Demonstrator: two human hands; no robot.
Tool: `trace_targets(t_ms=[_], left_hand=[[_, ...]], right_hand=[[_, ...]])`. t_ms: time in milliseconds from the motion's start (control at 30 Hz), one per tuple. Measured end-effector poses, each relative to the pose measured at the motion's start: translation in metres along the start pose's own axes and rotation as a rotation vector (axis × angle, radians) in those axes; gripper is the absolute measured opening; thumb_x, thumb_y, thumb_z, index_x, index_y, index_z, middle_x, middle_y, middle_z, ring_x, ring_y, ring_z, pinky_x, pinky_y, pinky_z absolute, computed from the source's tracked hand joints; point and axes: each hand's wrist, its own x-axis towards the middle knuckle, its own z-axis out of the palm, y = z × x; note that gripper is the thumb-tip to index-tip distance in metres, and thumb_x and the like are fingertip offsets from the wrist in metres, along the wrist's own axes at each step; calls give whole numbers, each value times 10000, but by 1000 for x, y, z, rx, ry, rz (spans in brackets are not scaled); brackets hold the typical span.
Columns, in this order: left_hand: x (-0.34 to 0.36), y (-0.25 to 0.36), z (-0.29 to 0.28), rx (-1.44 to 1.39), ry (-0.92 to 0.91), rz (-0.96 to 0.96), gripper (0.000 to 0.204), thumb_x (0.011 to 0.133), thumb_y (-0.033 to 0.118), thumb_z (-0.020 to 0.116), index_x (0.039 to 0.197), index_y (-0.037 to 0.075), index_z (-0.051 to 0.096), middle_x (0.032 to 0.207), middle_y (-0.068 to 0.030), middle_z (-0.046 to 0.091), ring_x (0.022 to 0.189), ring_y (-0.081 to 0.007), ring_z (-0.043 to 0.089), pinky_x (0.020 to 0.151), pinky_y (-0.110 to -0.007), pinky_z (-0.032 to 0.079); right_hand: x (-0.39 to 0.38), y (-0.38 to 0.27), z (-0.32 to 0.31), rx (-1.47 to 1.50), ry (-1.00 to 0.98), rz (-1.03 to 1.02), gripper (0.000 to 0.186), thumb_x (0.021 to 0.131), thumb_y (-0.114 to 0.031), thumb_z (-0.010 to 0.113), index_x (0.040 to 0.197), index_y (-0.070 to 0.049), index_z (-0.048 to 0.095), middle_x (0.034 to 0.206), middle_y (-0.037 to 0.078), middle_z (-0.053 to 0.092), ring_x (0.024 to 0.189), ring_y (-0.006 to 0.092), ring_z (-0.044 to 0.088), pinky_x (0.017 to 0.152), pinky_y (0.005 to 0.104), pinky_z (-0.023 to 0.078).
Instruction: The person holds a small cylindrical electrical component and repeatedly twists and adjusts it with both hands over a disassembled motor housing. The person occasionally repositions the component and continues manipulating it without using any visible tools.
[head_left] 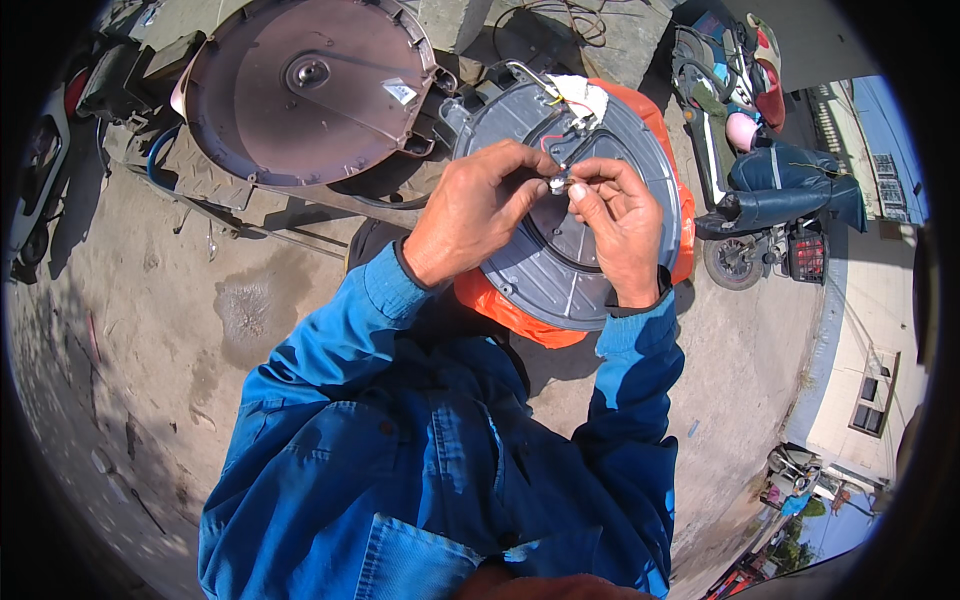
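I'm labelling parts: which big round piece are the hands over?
The grey piece, below the left hand and right hand; the brown piece lies farther left, clear of both.

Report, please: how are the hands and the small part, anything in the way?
Left hand, right hand: fingertips on small part. Part over grey disc. Nothing seen blocking; white piece at disc's far edge.

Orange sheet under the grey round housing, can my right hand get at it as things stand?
Probably yes: the orange sheet juts out beside your right hand, nothing seen between, though that hand seems busy with a small silvery part.
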Motion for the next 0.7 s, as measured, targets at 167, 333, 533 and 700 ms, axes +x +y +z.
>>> trace_targets(t_ms=[167,333,533,700], left_hand=[[-1,-8,6,7,12,20,211,992,3,774,1201,-16,764,1120,-180,785,984,-324,810,862,-402,641],[-4,-21,7,90,47,136,203,972,76,755,1153,-8,722,1091,-178,743,1010,-391,748,909,-474,601],[-2,-28,18,82,30,257,220,878,143,795,1035,19,704,1053,-203,731,1005,-434,718,867,-524,560],[-9,-52,1,146,105,274,228,873,150,797,1033,18,703,1051,-205,731,1004,-435,718,867,-524,560]], right_hand=[[-4,15,-11,40,-12,-48,229,1052,2,763,1271,33,706,1101,72,761,963,107,710,846,263,581],[3,26,-17,-7,-103,-48,238,1112,-18,665,1348,-1,642,1108,38,706,906,73,610,798,234,491],[24,38,52,-257,-80,-230,263,1113,-42,677,1368,0,633,1112,34,697,902,76,599,772,233,464],[22,29,123,-269,-181,-362,266,1112,-42,677,1371,1,632,1118,38,698,909,81,603,779,237,468]])
